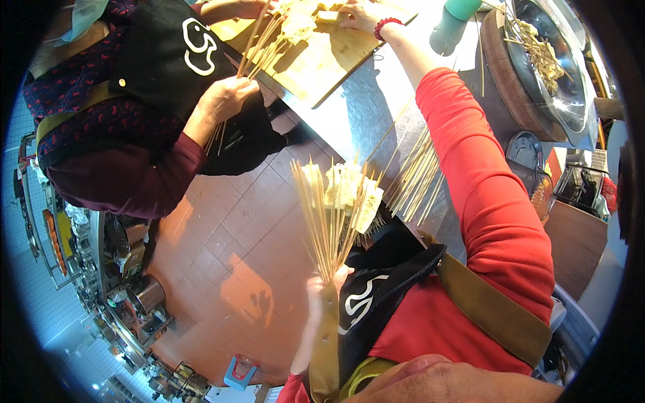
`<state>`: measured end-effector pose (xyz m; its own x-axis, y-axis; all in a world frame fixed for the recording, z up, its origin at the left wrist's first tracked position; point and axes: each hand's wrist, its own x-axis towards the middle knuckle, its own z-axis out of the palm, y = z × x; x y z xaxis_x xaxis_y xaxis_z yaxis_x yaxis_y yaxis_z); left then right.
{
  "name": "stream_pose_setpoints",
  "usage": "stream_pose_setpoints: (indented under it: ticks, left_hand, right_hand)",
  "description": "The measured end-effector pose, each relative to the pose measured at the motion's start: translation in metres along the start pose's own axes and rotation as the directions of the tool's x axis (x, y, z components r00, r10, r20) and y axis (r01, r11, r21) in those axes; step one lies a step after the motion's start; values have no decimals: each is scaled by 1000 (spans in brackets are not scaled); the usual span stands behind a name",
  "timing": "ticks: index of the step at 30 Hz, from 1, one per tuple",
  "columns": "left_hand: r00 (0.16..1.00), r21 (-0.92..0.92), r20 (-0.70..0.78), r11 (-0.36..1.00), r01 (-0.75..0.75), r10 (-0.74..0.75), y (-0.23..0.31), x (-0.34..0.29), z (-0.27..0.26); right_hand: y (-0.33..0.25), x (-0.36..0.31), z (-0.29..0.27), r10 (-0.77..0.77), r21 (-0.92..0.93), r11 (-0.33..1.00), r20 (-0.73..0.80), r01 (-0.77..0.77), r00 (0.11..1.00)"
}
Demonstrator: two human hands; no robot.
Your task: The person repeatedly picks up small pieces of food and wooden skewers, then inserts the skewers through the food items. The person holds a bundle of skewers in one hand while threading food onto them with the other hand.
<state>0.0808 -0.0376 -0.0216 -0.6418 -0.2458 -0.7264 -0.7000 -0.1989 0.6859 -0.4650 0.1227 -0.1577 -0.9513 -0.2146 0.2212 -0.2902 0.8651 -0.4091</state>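
Note:
My left hand [327, 277] is closed around the lower ends of a bundle of bamboo skewers [321, 232], held upright in front of my apron. Pale yellow folded food pieces [345, 185], resembling tofu skin, are threaded near the tips of several of them. My right hand [359, 15], with a red bead bracelet [388, 27] on the wrist, reaches far across to the wooden board [336, 64]. Its bent fingers touch the end of a yellow food piece [328, 17] there; they seem to pinch it, though the fingertips are partly hidden.
Opposite, a co-worker's hand [232, 97] grips more skewers [259, 54]. Loose skewers [420, 178] lie on the metal table [366, 101] under my right arm. A metal bowl [568, 111] with filled skewers stands at right, beside a green cup [462, 8]. Red tiles [225, 235] cover the floor.

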Motion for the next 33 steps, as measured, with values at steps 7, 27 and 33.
stream_pose_setpoints:
  ticks: [7,27,33]
  left_hand:
    - [998,-105,-67,995,0,-7,11,2,7]
    - [972,148,89,962,-228,217,47,-24,-37]
    - [959,179,133,945,-272,251,46,-30,-49]
  right_hand:
    - [-15,-35,-40,95,605,791,26,-92,995]
    - [-178,-308,-214,52,925,-294,267,-240,962]
    - [-202,-333,-221,60,919,-313,272,-240,960]
